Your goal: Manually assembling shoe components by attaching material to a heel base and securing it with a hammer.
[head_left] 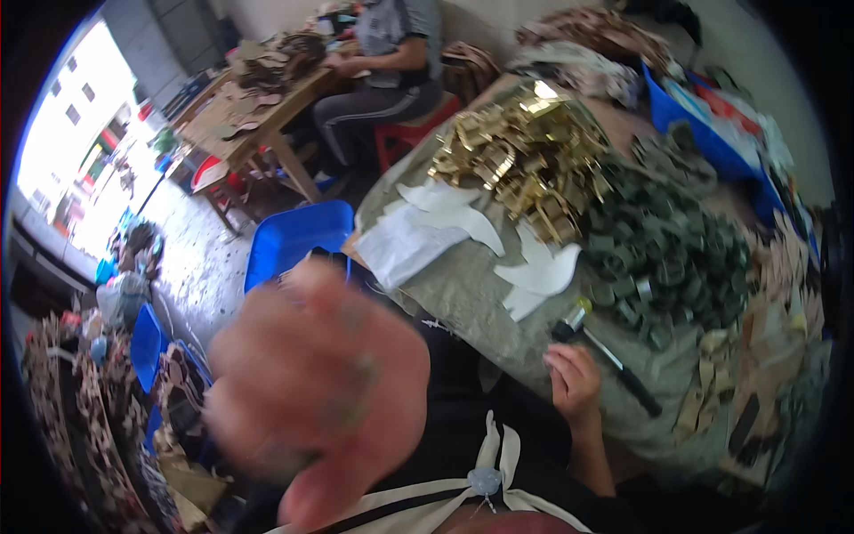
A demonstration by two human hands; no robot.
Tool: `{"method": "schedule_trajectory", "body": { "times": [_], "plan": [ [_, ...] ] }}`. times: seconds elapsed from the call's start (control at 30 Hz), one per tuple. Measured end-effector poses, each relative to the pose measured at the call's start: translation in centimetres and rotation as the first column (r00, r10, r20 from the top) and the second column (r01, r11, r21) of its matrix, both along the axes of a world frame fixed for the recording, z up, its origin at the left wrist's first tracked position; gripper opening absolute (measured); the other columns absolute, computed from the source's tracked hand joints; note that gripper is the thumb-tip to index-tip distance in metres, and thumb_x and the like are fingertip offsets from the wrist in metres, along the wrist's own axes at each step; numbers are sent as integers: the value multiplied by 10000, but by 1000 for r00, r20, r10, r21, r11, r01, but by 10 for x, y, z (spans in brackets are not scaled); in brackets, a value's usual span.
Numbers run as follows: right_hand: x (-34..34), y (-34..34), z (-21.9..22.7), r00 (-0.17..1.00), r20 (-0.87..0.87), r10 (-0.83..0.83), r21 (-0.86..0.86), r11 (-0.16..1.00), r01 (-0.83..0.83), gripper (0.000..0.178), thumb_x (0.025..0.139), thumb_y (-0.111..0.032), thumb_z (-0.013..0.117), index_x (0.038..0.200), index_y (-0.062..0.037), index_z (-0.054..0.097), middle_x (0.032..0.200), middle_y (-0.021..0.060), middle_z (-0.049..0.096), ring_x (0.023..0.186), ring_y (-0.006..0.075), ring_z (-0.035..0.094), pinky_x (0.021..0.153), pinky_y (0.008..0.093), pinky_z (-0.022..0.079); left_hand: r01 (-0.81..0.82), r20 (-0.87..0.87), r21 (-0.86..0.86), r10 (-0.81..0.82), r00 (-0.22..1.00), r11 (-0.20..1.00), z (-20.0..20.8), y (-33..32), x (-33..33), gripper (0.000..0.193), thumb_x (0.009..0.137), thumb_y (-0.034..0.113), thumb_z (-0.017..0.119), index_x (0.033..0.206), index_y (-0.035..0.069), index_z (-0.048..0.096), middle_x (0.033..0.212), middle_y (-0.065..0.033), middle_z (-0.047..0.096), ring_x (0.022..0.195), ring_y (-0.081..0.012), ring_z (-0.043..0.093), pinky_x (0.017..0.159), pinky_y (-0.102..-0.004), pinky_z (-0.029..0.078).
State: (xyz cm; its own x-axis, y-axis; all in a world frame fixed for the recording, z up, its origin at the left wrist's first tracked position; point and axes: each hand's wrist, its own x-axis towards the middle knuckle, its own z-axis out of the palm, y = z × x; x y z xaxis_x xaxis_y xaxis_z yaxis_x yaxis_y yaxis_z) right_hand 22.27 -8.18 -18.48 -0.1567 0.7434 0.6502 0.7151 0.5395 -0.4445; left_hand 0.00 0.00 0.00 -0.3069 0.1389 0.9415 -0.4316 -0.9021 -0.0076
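My left hand [325,374] is raised very close to the camera, large and smeared by motion. I cannot make out its fingers or whether they hold anything. At the table's near edge is my right hand [576,378], its fingers loosely bent and apart, with nothing seen in them. Just beyond its fingertips lies a mallet [614,358] with a dark handle and a head with a black face and a yellowish face. White wing-shaped cut pieces [544,270] lie beyond it, beside a folded white sheet or bag [407,247].
Shiny gold strip loops [520,151] are heaped at the table's far side, with dark green loops [667,258] to their right. Tan scraps [712,378] lie at the right. A blue tub [294,236] stands left of the table. Another person [391,71] sits working at a wooden table [267,125].
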Motion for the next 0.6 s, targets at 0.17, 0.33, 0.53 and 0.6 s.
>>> {"method": "schedule_trajectory", "body": {
  "times": [0.17,0.33,0.53,0.6],
  "plan": [
    [-21,-24,7,1000,-15,-8,-1,1000,8,174,710,36,635,869,-32,641,939,92,636,793,279,609,665,347,500,-539,-831,-132,204,517,832,-71,29,-12,196,733,62,661,913,17,595,885,-115,593,835,-288,549,742,-354,436],
    [-13,-26,5,999,12,-33,30,999,33,182,672,28,657,844,-24,623,900,73,621,752,259,601,631,336,491,-666,-961,-19,170,217,745,-152,52,11,235,778,168,672,979,51,632,989,-88,619,920,-294,553,791,-384,435],
    [-13,-25,2,998,40,-42,88,995,39,175,679,14,665,843,-31,623,878,61,624,731,239,604,619,324,493,-609,-958,149,267,107,779,-178,50,44,404,736,281,705,1066,66,617,1099,-61,601,1025,-270,529,826,-393,416],
    [-12,-24,2,999,28,-36,68,997,34,172,681,18,665,841,-32,625,878,60,626,729,236,605,619,321,493,-591,-958,179,276,76,787,-181,50,52,366,739,293,697,1032,80,645,1067,-48,609,1014,-254,537,831,-394,414]
  ]
}}
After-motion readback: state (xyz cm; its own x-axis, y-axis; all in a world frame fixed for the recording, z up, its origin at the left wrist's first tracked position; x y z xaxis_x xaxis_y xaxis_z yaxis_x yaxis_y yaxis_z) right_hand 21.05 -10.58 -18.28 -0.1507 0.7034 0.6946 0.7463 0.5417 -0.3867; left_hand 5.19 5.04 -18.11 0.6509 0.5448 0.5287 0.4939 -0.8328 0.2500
